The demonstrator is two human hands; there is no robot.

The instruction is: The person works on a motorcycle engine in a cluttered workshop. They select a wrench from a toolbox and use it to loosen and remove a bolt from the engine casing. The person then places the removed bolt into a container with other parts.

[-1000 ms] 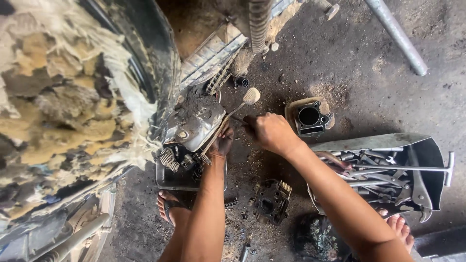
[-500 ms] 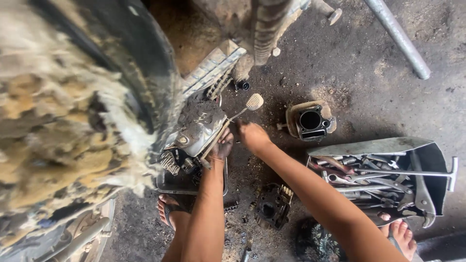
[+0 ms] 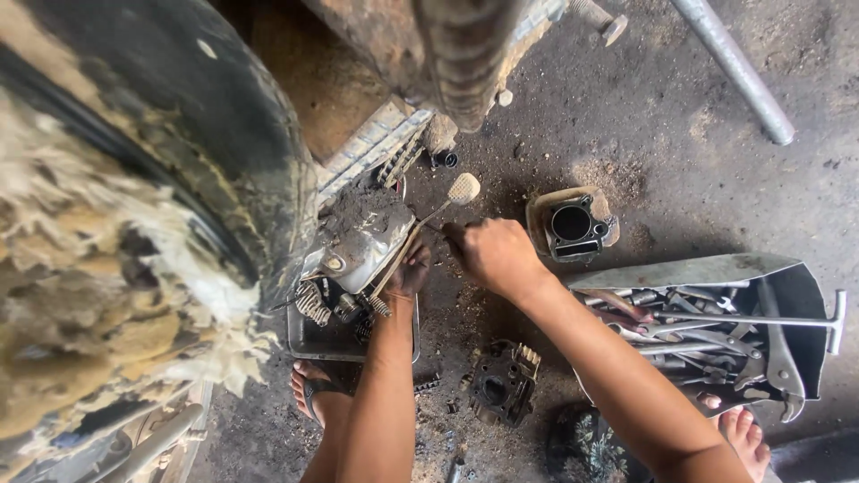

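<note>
My left hand (image 3: 408,271) reaches up to a dirty grey engine case (image 3: 362,241) under the motorcycle, its fingers curled over the case's lower right edge. A thin rod with a pale flat head (image 3: 463,189) slants across the case just beside that hand. My right hand (image 3: 494,255) is a closed fist close to the right of the left hand, and a small dark tool tip pokes from its left side. What it grips is mostly hidden.
A metal tray (image 3: 309,340) lies under the case. A cylinder block (image 3: 573,225) stands on the floor to the right, a toolbox of wrenches (image 3: 716,331) further right, and a dark engine part (image 3: 501,385) between my arms. A mud-caked tyre (image 3: 134,250) fills the left. My bare feet (image 3: 313,389) are below.
My right hand has moved left, closer to my left hand at the engine case. The view has shifted a little; my left hand stays on the case.
</note>
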